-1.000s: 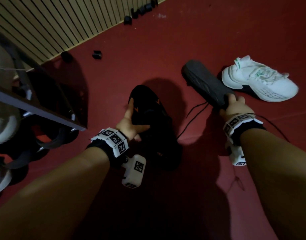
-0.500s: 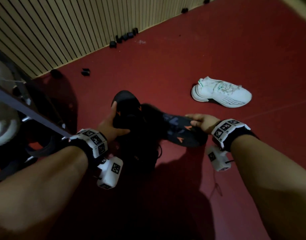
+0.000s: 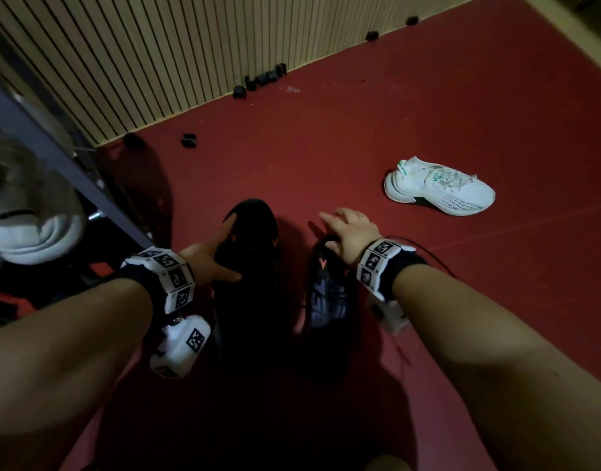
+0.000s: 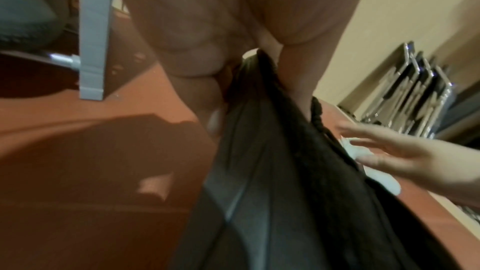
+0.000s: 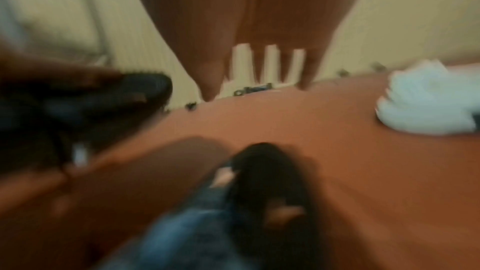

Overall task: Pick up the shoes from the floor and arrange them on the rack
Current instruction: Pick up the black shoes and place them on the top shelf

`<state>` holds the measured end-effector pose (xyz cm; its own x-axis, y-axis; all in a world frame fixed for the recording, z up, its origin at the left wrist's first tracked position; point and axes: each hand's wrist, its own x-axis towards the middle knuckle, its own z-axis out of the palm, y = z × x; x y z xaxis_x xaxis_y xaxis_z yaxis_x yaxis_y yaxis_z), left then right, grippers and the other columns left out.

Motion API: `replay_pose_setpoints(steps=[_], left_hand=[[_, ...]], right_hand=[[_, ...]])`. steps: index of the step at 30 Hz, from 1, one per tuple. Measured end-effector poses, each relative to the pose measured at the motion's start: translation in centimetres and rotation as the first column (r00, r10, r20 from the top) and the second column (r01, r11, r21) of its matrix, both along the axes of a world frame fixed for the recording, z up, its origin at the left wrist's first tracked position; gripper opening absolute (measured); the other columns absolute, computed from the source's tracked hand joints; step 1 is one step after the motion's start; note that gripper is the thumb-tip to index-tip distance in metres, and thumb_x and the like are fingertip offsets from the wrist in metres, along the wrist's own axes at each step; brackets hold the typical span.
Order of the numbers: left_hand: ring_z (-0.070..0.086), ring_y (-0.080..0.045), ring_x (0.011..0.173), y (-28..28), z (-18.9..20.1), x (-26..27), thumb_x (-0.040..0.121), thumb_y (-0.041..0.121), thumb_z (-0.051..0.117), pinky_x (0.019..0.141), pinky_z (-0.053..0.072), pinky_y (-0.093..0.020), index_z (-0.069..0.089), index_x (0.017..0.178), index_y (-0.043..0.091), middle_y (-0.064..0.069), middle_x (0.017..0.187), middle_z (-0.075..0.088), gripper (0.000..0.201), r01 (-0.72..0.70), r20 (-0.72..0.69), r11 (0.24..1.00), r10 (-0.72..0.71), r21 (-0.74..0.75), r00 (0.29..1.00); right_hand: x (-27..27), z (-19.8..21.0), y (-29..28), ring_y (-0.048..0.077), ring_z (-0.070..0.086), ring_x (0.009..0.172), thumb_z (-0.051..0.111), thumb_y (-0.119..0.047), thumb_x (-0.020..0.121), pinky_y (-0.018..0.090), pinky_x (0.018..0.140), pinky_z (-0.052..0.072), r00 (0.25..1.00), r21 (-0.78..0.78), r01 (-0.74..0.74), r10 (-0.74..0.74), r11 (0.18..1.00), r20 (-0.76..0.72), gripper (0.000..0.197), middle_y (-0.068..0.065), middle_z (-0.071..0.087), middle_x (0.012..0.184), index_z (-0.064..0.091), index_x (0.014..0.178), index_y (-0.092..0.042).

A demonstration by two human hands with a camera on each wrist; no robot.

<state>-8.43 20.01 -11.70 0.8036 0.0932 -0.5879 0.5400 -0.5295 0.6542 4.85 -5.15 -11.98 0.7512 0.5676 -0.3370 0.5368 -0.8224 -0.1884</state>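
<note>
My left hand [image 3: 217, 249] grips a black shoe [image 3: 251, 232] with orange marks, thumb on its near side and fingers over the far side; in the left wrist view the shoe [image 4: 285, 192] hangs below the fingers [image 4: 197, 68]. A second black shoe [image 3: 329, 297] with a bluish inside lies on the red floor just to its right. My right hand [image 3: 346, 226] is over that shoe's toe end with straight, spread fingers [image 5: 259, 48]; I cannot tell whether it touches. A white shoe [image 3: 438, 188] lies on the floor farther right.
The rack's grey frame [image 3: 54, 158] stands at the left with white shoes [image 3: 37, 232] on it. A slatted wall [image 3: 156, 56] runs behind, with small black pieces [image 3: 265, 78] along its foot. The red floor [image 3: 326, 141] stretches between wall and shoes.
My right hand carried the second black shoe in from the right, set it beside the first and straightened its fingers off it. My left hand kept its grip.
</note>
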Motion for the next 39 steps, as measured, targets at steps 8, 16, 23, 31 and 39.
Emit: replay_pose_setpoints(steps=[8,16,23,31,39], left_hand=[[0.027,-0.022,0.14,-0.9,-1.5,1.1,0.079,0.008,0.071,0.105,0.029,-0.024,-0.014,0.146,0.033,-0.005,0.156,0.015,0.111,0.153,-0.043,0.987,-0.151,0.043,0.988],[0.036,-0.024,0.135,-2.1,-3.4,1.5,0.081,0.007,0.069,0.104,0.03,-0.023,-0.021,0.143,0.031,-0.011,0.153,0.023,0.112,0.277,-0.107,0.959,-0.27,0.054,0.957],[0.034,-0.022,0.136,-1.4,-4.8,1.8,0.08,0.002,0.068,0.097,0.029,-0.016,-0.015,0.146,0.028,-0.01,0.153,0.023,0.109,0.179,-0.071,0.984,-0.176,0.029,0.982],[0.031,-0.028,0.137,-0.2,-6.1,2.5,0.082,0.009,0.068,0.11,0.03,-0.033,-0.013,0.146,0.032,-0.014,0.153,0.023,0.106,-0.039,-0.026,0.997,0.041,0.064,0.999],[0.022,-0.032,0.141,-0.8,-6.3,1.9,0.079,0.024,0.073,0.114,0.024,-0.037,-0.014,0.148,0.022,-0.016,0.154,0.015,0.111,-0.148,-0.076,0.98,0.158,0.13,0.984]], right_hand=[[-7.5,-3.7,-1.1,0.038,0.023,0.139,0.059,-0.059,0.08,0.045,0.114,0.025,0.717,-0.207,0.515,-0.55,0.832,-0.428,0.1,0.014,0.002,0.155,-0.008,0.149,-0.031],[-11.0,-4.1,-2.1,0.039,0.011,0.143,0.072,-0.058,0.069,0.043,0.114,0.027,0.688,-0.232,0.445,-0.496,0.865,-0.53,0.118,0.013,-0.014,0.154,-0.014,0.147,-0.038],[-9.7,-4.9,-2.5,0.033,0.027,0.139,0.073,-0.042,0.076,0.03,0.107,0.036,0.776,-0.102,0.38,-0.377,0.919,-0.507,0.106,0.008,-0.018,0.154,-0.005,0.148,-0.04],[-6.2,-5.3,-1.1,0.034,0.036,0.133,0.054,-0.047,0.089,0.036,0.107,0.036,0.827,-0.018,0.406,-0.376,0.914,-0.418,0.078,0.006,0.002,0.155,0.005,0.148,-0.038],[-11.5,-5.3,-2.9,0.04,0.023,0.138,0.059,-0.072,0.07,0.042,0.106,0.037,0.915,-0.124,0.147,-0.183,0.981,-0.359,0.106,0.001,-0.027,0.154,-0.013,0.144,-0.048]])
